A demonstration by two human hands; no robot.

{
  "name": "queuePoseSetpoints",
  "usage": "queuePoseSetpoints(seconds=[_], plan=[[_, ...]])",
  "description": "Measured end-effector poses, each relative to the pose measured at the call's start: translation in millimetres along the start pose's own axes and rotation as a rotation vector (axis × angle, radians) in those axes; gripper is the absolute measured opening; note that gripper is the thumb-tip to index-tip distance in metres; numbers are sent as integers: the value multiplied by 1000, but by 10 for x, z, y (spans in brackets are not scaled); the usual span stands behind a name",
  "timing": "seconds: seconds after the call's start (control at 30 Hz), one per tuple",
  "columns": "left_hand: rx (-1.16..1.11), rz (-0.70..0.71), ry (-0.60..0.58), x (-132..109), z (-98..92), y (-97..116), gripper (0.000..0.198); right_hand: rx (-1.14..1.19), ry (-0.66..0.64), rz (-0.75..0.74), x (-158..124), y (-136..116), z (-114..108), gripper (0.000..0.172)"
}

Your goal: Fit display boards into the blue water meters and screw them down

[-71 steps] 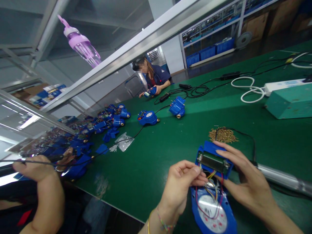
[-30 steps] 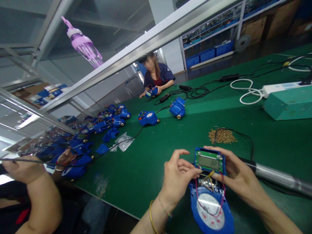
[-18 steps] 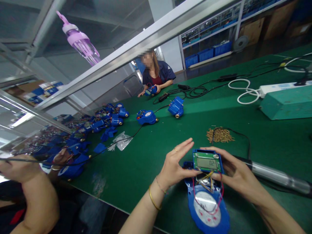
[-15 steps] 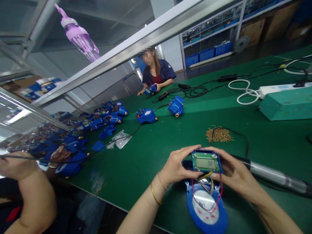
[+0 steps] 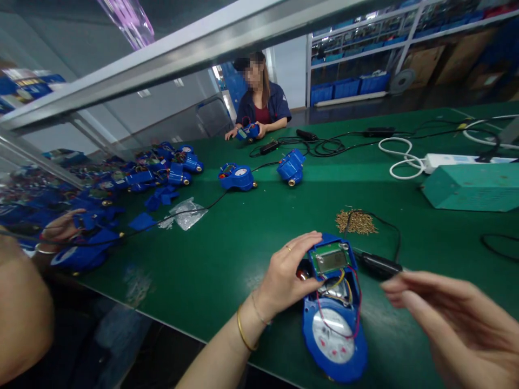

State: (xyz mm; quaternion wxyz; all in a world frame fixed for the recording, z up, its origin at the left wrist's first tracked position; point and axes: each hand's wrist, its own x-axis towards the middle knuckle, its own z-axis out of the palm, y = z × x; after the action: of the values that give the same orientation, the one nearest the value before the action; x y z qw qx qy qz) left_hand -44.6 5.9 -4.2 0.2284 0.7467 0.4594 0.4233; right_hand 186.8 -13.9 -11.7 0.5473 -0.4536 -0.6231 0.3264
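A blue meter body (image 5: 334, 340) with a white dial lies on the green table (image 5: 227, 254) in front of me. A blue display module (image 5: 330, 258) with a small screen stands tilted over its far end, joined to it by red and yellow wires. My left hand (image 5: 290, 270) grips the module's left edge, fingers over the top and thumb below. My right hand (image 5: 458, 319) hovers to the right of the meter with its fingers stretched out, holding nothing. An electric screwdriver (image 5: 379, 265) lies just behind it on the table.
A pile of brass screws (image 5: 356, 221) lies beyond the module. A teal box (image 5: 470, 186) and a white power strip (image 5: 458, 160) stand at the right. More blue meters (image 5: 237, 177) and a plastic bag (image 5: 184, 208) are at the left. A co-worker (image 5: 261, 102) sits across; another person's hand (image 5: 60, 227) works at far left.
My right hand has let go of the display module and drawn back to the right. My left hand now grips the module alone. The view has tipped down and left.
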Motion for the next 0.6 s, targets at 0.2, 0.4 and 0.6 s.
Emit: queuePoseSetpoints(seconds=[0.2,0.4,0.6], plan=[[132,154,14,0,-49,-71,52,126,-376,243,-69,31,283,22],[231,359,39,17,-122,-167,56,154,-191,449,-15,76,433,42],[279,465,31,62,-153,-178,56,337,-174,712,41,32,569,59]])
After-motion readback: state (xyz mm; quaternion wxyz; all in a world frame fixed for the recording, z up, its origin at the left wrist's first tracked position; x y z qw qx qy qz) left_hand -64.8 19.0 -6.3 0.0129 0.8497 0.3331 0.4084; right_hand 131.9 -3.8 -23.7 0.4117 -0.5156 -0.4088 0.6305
